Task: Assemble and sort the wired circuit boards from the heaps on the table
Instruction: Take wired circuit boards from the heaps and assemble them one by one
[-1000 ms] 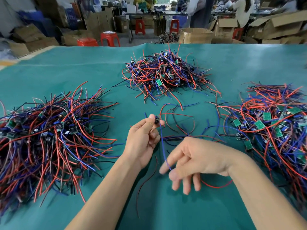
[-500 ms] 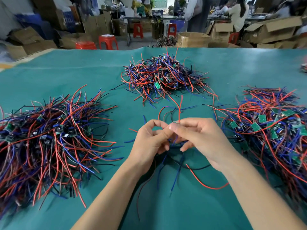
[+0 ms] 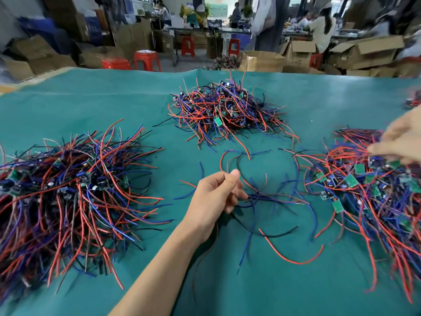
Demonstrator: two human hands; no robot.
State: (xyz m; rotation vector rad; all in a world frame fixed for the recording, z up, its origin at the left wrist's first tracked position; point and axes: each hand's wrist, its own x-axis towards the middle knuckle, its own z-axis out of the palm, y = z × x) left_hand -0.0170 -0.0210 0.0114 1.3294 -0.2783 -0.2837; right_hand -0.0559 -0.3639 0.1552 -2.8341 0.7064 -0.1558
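A: Starting at the near edge of the table (image 3: 296,293): seeing anything altered?

B: Only bare green cloth there, plus a few loose wires (image 3: 291,258) trailing toward the right. Plenty of room for sweeping a forearm across.

A: And a little farther in, at the middle?

B: Gripping a wire bundle (image 3: 262,198) with the left hand (image 3: 214,195), fingers curled round it, thumb on top. Same spot as half a second back, when working it with both hands.

A: So, down to one hand now?

B: Yes. Pulled the right hand (image 3: 401,137) away from the middle and swung it out over the right heap (image 3: 364,190), near the right edge. Blurred with motion, fingers pointing at the wires; impossible to tell whether holding anything.

A: Meaning for the job?

B: Probably done joining this piece, or fetching the next board from among the green ones on the right while keeping the bundle parked. Just a guess.

A: Room elsewhere?

B: Crowded along the left edge by the left heap (image 3: 68,190). Open cloth between that and the far heap (image 3: 225,112), and more behind it up to the far edge. Beyond that, stools (image 3: 145,60) and cartons (image 3: 262,61), well clear of the work.
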